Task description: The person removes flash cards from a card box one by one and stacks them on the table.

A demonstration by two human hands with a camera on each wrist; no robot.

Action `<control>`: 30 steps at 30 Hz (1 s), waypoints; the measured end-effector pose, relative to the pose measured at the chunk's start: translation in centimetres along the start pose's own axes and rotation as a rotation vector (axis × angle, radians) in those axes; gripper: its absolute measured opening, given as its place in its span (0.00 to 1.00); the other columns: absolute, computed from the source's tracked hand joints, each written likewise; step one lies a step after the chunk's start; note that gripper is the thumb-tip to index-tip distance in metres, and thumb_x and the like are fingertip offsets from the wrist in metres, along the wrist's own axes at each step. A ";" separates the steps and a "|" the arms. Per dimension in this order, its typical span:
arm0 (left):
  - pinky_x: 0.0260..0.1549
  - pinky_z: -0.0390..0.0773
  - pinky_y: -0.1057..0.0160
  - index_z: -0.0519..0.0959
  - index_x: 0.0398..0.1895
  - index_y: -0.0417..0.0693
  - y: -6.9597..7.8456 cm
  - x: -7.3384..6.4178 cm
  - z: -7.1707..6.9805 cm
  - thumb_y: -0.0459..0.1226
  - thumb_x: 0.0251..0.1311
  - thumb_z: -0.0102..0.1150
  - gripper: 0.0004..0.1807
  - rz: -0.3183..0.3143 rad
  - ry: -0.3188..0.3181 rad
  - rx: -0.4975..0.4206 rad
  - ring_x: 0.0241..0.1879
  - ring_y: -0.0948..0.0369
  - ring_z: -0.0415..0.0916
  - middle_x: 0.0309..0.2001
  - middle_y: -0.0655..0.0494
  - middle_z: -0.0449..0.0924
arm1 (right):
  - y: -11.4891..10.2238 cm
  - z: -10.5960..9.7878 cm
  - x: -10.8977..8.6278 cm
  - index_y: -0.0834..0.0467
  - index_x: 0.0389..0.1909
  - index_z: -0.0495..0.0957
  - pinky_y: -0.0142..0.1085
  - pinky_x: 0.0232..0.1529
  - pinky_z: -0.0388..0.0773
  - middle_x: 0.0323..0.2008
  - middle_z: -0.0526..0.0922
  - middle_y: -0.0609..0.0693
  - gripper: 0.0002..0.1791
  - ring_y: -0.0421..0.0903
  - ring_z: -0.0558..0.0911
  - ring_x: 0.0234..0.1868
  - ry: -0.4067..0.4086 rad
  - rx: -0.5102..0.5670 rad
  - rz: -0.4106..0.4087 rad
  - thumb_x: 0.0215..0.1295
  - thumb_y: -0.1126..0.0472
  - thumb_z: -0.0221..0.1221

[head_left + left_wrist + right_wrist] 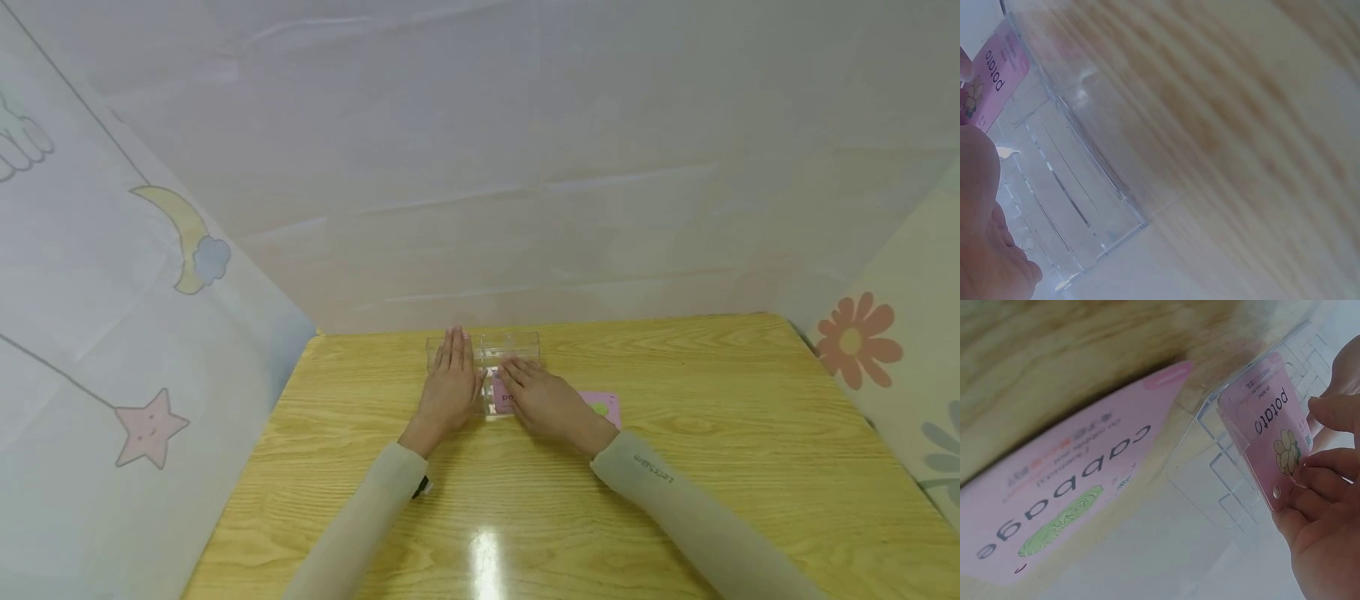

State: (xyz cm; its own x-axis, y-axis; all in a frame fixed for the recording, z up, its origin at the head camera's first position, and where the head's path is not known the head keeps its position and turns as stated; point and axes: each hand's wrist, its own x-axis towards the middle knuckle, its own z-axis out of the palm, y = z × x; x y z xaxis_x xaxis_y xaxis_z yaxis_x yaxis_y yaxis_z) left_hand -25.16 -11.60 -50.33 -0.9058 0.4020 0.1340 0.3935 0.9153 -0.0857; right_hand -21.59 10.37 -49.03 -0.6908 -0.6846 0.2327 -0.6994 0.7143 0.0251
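A clear plastic holder (517, 340) with raised ribs or slots lies near the table's far edge. My left hand (450, 390) rests on its left part, fingers straight and pointing away from me. Over its right part, my right hand (551, 402) touches a pink card printed "potato" (1269, 428) with its fingertips. In the right wrist view this card lies on the holder, and several cards may be stacked there. A pink "cabbage" card (1072, 487) lies on the table beside the holder, partly under the right wrist in the head view.
The wooden table (487, 483) ends at a pale sheet wall (480, 208) just behind the holder. Decorated side walls stand at left and right. A dark band (422, 487) shows at the left wrist.
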 end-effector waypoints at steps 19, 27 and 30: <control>0.85 0.49 0.46 0.40 0.83 0.29 0.1 -0.1 0.2 0.51 0.85 0.32 0.40 0.003 0.025 0.027 0.86 0.40 0.40 0.85 0.31 0.40 | -0.3 0.0 0.0 0.69 0.72 0.72 0.52 0.78 0.71 0.73 0.73 0.65 0.26 0.60 0.73 0.76 0.031 -0.010 0.015 0.79 0.60 0.54; 0.85 0.50 0.46 0.41 0.83 0.29 0.1 0.0 0.2 0.51 0.85 0.34 0.41 0.004 0.030 0.014 0.86 0.41 0.39 0.85 0.32 0.38 | -0.4 -0.1 0.0 0.66 0.73 0.72 0.49 0.78 0.71 0.73 0.74 0.63 0.26 0.58 0.74 0.76 -0.001 -0.072 0.013 0.76 0.68 0.57; 0.85 0.51 0.46 0.43 0.83 0.29 0.1 0.0 0.3 0.51 0.85 0.34 0.40 0.006 0.045 0.035 0.86 0.40 0.42 0.85 0.31 0.43 | -0.3 -0.1 0.0 0.65 0.72 0.73 0.48 0.77 0.72 0.72 0.76 0.61 0.26 0.56 0.76 0.75 0.019 -0.077 0.015 0.74 0.71 0.58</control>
State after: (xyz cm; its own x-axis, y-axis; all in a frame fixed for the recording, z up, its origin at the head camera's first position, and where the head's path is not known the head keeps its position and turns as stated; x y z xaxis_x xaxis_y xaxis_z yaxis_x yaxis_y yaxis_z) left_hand -25.21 -11.55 -50.64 -0.8950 0.4090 0.1780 0.3924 0.9117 -0.1215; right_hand -21.37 10.13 -48.90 -0.6967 -0.6714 0.2525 -0.6725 0.7339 0.0959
